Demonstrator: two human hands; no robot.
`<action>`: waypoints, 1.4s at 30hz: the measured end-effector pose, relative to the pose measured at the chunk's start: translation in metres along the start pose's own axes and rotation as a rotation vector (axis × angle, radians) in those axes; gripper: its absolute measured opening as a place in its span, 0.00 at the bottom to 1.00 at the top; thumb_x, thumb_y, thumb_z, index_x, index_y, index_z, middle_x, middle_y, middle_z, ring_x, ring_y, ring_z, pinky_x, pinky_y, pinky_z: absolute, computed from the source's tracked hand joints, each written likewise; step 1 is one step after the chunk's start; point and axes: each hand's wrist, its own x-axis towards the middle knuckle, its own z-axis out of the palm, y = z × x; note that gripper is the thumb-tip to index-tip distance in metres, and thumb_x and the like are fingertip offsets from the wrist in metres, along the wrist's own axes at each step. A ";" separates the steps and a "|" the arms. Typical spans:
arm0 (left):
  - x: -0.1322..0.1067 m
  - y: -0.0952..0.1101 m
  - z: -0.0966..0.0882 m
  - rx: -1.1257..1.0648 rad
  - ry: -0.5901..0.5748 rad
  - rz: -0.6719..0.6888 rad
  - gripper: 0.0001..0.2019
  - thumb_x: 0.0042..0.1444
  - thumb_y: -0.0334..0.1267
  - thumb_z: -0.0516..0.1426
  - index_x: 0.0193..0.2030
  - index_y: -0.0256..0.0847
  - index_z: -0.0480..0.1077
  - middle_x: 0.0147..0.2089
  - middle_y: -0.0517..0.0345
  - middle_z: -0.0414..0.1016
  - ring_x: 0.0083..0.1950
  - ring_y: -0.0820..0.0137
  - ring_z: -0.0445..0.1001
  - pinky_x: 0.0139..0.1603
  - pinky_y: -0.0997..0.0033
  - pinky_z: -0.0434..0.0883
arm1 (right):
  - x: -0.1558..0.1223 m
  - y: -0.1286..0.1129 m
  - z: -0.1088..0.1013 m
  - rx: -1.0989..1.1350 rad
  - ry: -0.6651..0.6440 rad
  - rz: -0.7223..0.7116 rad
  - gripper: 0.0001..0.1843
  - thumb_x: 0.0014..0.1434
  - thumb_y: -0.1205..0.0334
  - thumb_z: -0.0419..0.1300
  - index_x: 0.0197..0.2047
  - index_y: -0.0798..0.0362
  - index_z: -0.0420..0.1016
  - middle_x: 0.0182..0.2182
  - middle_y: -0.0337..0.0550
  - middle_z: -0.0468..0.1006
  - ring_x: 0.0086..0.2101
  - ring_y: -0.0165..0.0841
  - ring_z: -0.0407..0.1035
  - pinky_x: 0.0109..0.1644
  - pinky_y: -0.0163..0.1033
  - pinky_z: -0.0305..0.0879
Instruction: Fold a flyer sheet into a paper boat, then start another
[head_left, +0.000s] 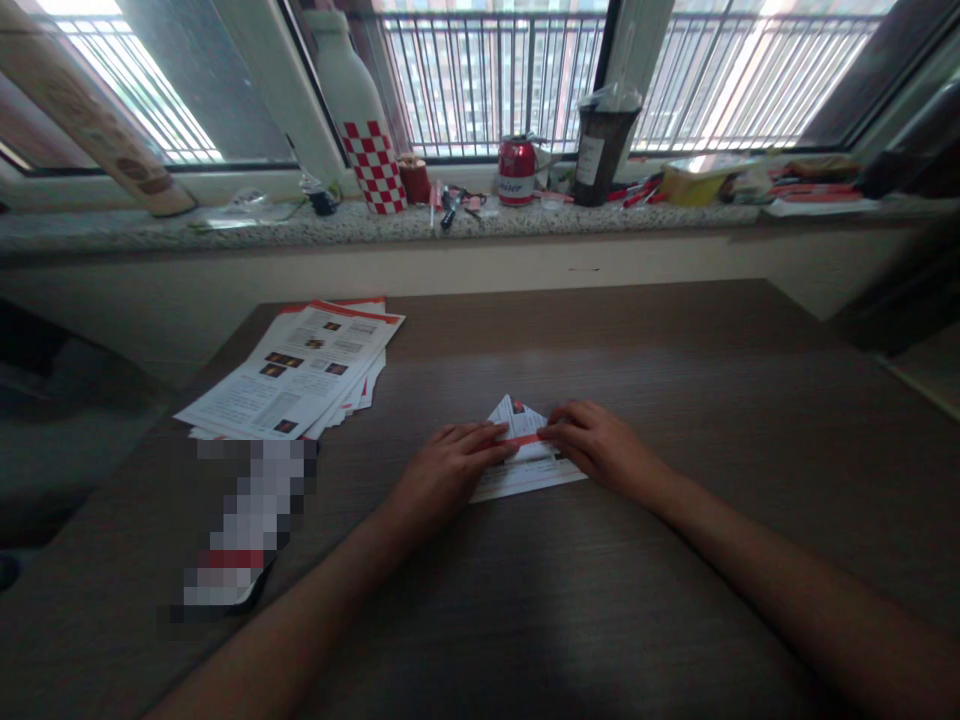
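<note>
A printed paper sheet [532,475], folded to a peak at its far end, lies on the dark wooden table in front of me. An orange strip [525,440] crosses its middle. My left hand [457,465] holds the left side of the folded sheet, fingers close together over the strip's left end. From the other side, my right hand [596,445] grips the sheet near the strip's right end with bent fingers. Both thumbs are mostly hidden, and the hands cover the paper's side edges.
A stack of printed sheets [300,365] lies at the table's far left. Nearer me is a pixelated, phone-shaped object [247,530]. Along the windowsill stand a checkered bottle [367,130], a red can [517,172], a dark lidded cup [598,150] and a yellow container [690,183].
</note>
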 end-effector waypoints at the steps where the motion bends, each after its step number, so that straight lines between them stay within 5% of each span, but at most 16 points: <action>1: 0.000 -0.001 0.000 0.005 -0.006 0.003 0.26 0.70 0.24 0.54 0.69 0.51 0.71 0.72 0.52 0.69 0.69 0.55 0.70 0.66 0.47 0.67 | 0.000 0.000 -0.001 -0.015 -0.009 -0.007 0.14 0.74 0.64 0.56 0.58 0.50 0.79 0.52 0.53 0.79 0.50 0.44 0.73 0.53 0.51 0.73; 6: -0.002 -0.004 0.003 0.013 -0.010 0.031 0.28 0.69 0.24 0.52 0.71 0.51 0.68 0.74 0.52 0.67 0.71 0.57 0.68 0.68 0.49 0.66 | -0.006 -0.006 -0.006 -0.093 0.000 -0.056 0.19 0.74 0.60 0.57 0.65 0.48 0.74 0.63 0.54 0.76 0.61 0.49 0.69 0.63 0.61 0.69; 12: -0.004 0.002 -0.003 0.021 -0.035 0.039 0.28 0.69 0.30 0.53 0.74 0.49 0.63 0.75 0.54 0.66 0.73 0.57 0.66 0.70 0.49 0.64 | -0.011 -0.009 -0.004 -0.056 -0.138 -0.134 0.25 0.74 0.56 0.58 0.71 0.43 0.67 0.71 0.46 0.67 0.70 0.45 0.61 0.73 0.63 0.57; 20: -0.009 0.001 -0.007 0.025 -0.030 0.067 0.25 0.74 0.41 0.53 0.75 0.50 0.62 0.75 0.53 0.65 0.74 0.57 0.65 0.73 0.49 0.62 | -0.011 -0.007 -0.004 -0.046 -0.174 -0.098 0.25 0.74 0.55 0.58 0.71 0.43 0.68 0.71 0.45 0.68 0.69 0.44 0.62 0.74 0.60 0.57; 31: -0.009 0.000 -0.009 0.006 -0.033 0.066 0.24 0.74 0.39 0.54 0.74 0.53 0.63 0.75 0.53 0.65 0.73 0.55 0.66 0.73 0.46 0.62 | -0.011 -0.008 -0.005 -0.026 -0.139 -0.104 0.26 0.72 0.56 0.61 0.71 0.40 0.68 0.69 0.45 0.70 0.67 0.44 0.65 0.72 0.62 0.60; 38: -0.008 0.012 -0.019 -0.021 -0.076 0.081 0.22 0.74 0.46 0.53 0.72 0.52 0.66 0.65 0.50 0.72 0.65 0.52 0.69 0.66 0.46 0.67 | -0.009 -0.010 -0.009 -0.120 -0.096 -0.086 0.28 0.71 0.52 0.63 0.71 0.39 0.67 0.72 0.46 0.66 0.73 0.50 0.53 0.75 0.69 0.49; 42: -0.009 0.015 -0.017 -0.029 -0.066 0.133 0.22 0.75 0.47 0.52 0.73 0.51 0.66 0.72 0.50 0.66 0.75 0.50 0.59 0.74 0.43 0.58 | -0.010 -0.008 -0.008 -0.155 -0.088 -0.088 0.28 0.71 0.51 0.62 0.72 0.39 0.67 0.70 0.47 0.67 0.71 0.51 0.55 0.75 0.69 0.50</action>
